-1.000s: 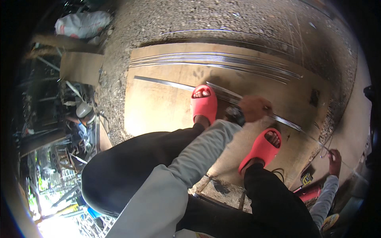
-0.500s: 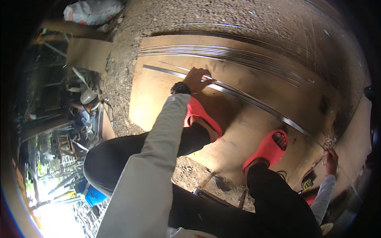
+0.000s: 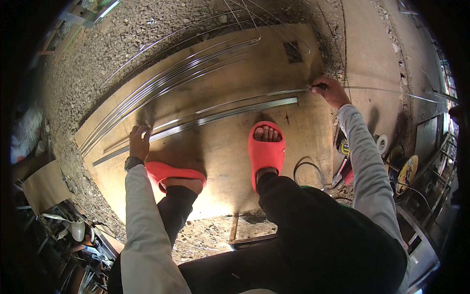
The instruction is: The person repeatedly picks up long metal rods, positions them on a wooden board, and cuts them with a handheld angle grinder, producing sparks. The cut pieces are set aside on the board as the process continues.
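A thin metal rod (image 3: 215, 104) stretches between my two hands over a sheet of brown board (image 3: 235, 152). My left hand (image 3: 140, 141) has its fingers closed on it near the left end. Out past the board's right part, my right hand (image 3: 333, 92) pinches the same rod; a small dark patch between the fingers is unclear. Just nearer to me, a bundle of straight metal strips (image 3: 225, 115) lies on the board, its left end passing under my left hand. Farther off, another group of thin rods (image 3: 171, 78) lies across the board.
Red slides (image 3: 267, 149) are on my feet on the board. To the right are a tape measure (image 3: 344, 146), a black cable (image 3: 308, 165) and a yellow disc-like reel (image 3: 407, 171). Bent wires (image 3: 254, 22) stand at the far edge. Clutter (image 3: 78, 235) fills the lower left.
My view has swung to the right. My left hand has shifted toward the left end of the strips. My right hand now holds the rod up beyond their right end.
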The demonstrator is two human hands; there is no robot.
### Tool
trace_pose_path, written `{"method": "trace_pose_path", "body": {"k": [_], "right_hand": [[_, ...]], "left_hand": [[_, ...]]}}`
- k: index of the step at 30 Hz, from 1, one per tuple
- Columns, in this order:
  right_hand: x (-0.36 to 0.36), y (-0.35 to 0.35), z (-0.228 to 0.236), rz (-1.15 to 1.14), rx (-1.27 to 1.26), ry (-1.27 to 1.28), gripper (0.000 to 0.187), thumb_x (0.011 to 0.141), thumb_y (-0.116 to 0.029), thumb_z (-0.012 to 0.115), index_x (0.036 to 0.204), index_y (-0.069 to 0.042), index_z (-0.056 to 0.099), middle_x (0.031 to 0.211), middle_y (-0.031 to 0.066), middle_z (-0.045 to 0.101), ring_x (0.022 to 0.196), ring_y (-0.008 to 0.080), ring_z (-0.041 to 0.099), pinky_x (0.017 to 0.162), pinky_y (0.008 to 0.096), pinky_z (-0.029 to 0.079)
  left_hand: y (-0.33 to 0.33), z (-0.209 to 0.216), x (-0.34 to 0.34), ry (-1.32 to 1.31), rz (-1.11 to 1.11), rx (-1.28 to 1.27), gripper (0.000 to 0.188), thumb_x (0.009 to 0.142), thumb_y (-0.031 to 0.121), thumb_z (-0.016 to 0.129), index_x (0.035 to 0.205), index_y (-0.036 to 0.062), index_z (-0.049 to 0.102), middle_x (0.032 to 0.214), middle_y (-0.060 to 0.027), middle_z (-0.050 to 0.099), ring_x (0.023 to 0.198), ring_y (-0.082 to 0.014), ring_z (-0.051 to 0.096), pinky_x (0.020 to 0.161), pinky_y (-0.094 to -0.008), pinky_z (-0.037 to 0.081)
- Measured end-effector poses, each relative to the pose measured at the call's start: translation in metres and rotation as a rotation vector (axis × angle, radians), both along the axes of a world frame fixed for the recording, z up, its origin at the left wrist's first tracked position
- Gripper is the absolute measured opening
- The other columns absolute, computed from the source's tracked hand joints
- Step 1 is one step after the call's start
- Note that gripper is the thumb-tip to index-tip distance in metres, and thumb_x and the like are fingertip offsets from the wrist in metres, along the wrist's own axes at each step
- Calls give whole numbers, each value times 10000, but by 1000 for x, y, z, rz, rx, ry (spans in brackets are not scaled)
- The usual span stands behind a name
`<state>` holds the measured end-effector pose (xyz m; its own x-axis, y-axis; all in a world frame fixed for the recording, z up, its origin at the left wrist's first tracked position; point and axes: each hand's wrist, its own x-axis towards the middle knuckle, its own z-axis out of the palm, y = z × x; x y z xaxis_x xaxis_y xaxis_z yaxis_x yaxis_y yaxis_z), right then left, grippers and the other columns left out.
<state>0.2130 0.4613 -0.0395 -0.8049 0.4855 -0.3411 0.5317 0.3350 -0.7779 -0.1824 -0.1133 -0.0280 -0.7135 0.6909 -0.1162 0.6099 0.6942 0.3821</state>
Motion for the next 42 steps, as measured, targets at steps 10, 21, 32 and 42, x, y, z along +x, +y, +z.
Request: {"method": "trace_pose_path", "body": {"k": [10, 21, 32, 42], "right_hand": [[18, -13, -5, -17, -131, -49, 195, 907, -139, 713, 1063, -22, 710, 959, 64, 726, 928, 155, 687, 877, 320, 529], [62, -34, -39, 67, -4, -78, 189, 856, -100, 762, 1008, -15, 687, 972, 78, 702, 898, 190, 654, 817, 350, 517], [27, -81, -15, 44, 75, -136, 190, 864, -164, 792, 943, -26, 687, 849, 32, 693, 799, 122, 618, 746, 305, 506], [7, -119, -31, -5, 17, 9, 197, 857, -159, 819, 907, -2, 712, 821, 29, 695, 765, 104, 604, 719, 292, 497]], "left_hand": [[-42, -12, -1, -2, -27, 110, 84, 884, 105, 716, 954, 60, 709, 988, -149, 659, 1022, -363, 590, 924, -464, 459], [-58, -4, 40, -163, 150, -235, 212, 914, 283, 677, 1060, 130, 696, 1200, -121, 630, 1166, -363, 574, 1017, -483, 459], [-30, -14, 50, 112, 506, -40, 275, 793, 181, 729, 1064, 143, 704, 1146, -141, 624, 1114, -366, 582, 990, -471, 486], [64, 12, 117, 1, 222, 133, 393, 863, 240, 701, 1232, 109, 669, 1372, -152, 533, 1299, -366, 502, 1094, -475, 443]]}}
